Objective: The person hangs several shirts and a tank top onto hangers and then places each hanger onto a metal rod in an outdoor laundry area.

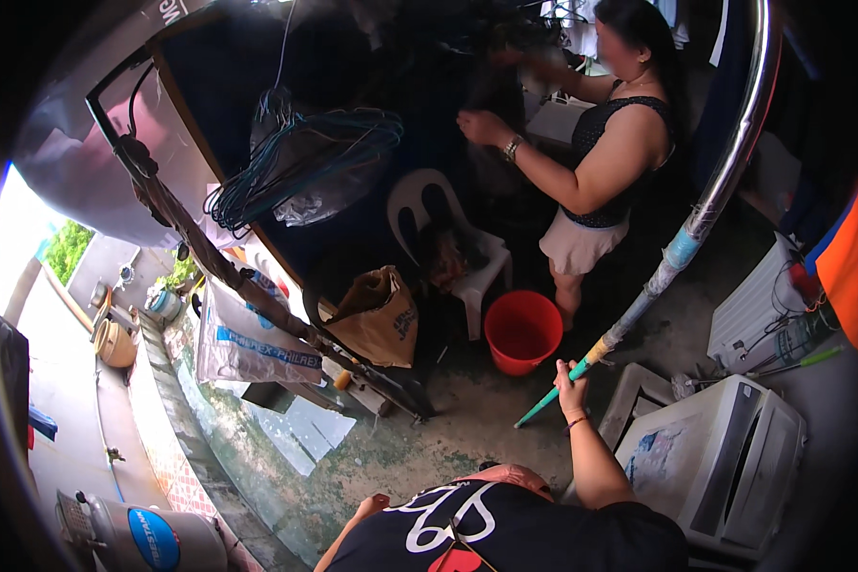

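My right hand (570,386) is closed around the green lower part of a long pole (671,247), whose shiny metal upper part rises to the top right. Tape or wrapping covers the pole's middle. Low at my other side, my left hand (373,505) is partly seen beside my dark shirt; what its fingers do is unclear. Just beyond my right hand a red plastic bucket (523,332) stands on the floor. Behind it is a white plastic chair (477,282) with some cloth-like items on its seat.
Another person (608,157) stands past the bucket, arms raised. At right is a white washing machine (686,443). A brown paper bag (382,322) and a wrapped metal frame (214,257) stand left, with coiled wires (314,150) hanging above. A steel tank (150,536) lies lower left.
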Demonstrator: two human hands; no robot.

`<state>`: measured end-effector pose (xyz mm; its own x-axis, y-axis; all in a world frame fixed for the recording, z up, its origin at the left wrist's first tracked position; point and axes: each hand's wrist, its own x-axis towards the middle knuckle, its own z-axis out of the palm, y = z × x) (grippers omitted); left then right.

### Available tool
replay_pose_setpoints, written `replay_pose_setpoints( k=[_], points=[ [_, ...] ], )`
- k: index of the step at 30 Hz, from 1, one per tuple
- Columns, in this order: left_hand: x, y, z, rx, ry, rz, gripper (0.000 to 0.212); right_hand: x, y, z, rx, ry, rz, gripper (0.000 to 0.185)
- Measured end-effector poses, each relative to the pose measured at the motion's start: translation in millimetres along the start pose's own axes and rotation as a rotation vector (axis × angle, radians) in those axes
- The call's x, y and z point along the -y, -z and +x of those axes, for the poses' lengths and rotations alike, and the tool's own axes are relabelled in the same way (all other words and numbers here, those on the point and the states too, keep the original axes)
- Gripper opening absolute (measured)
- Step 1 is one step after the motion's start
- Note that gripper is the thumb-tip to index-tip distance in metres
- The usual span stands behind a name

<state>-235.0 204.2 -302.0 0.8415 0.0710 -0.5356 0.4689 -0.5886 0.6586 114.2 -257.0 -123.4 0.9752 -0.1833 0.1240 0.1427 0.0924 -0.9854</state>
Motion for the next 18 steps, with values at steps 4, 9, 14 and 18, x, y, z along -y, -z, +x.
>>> replay_pose_setpoints(
  k=[4,9,14,18],
  points=[
    [-2.8,-11.5,-8.3,-0.031,-0.005,0.131,0.021,-2.1,5.6,-1.0,-0.025,0.016,-0.008,0.040],
    [5.5,-20.5,-12.8,0.027,0.175,0.083,0.024,-0.3,10.4,-2.7,-0.016,0.001,-0.008,0.039],
    [7.5,-31.2,-10.5,0.018,0.189,0.091,0.024,1.1,12.7,-2.1,0.010,0.011,0.007,0.039],
    [3.5,-41.2,-5.9,0.000,0.159,0.088,0.023,1.8,11.0,-1.9,0.022,0.019,0.019,0.039]
  ],
)
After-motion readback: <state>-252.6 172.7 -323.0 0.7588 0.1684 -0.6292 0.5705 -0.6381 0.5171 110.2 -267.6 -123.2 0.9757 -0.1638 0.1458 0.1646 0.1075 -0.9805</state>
